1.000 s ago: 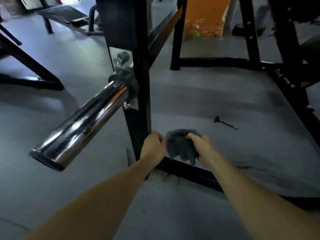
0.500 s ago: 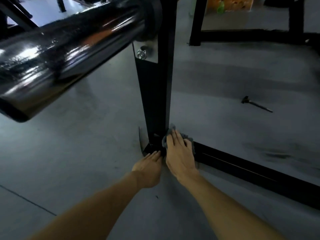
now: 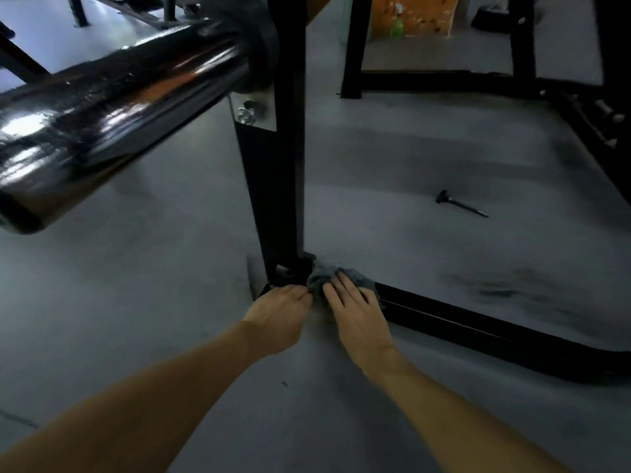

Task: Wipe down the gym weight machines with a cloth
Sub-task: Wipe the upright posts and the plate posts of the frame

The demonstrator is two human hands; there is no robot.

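A black weight machine upright (image 3: 286,172) rises from a black base rail (image 3: 478,322) on the grey floor. A grey cloth (image 3: 324,273) lies bunched at the foot of the upright, where it meets the rail. My right hand (image 3: 355,308) presses flat on the cloth with straight fingers. My left hand (image 3: 278,312) rests beside it on the floor at the upright's base, its fingers bent under and touching the cloth's near edge. A chrome weight sleeve (image 3: 102,114) sticks out from the upright towards me, above and left of my hands.
A small black pin (image 3: 461,206) lies on the floor right of the upright. More black frame members (image 3: 444,81) stand behind and to the right. A green spray bottle (image 3: 397,29) stands by an orange box (image 3: 413,13) at the back.
Both hands went down from the upright's lower part to its foot, the cloth now pressed on the base. The view has closed in; the hands have hardly shifted in the last half second.
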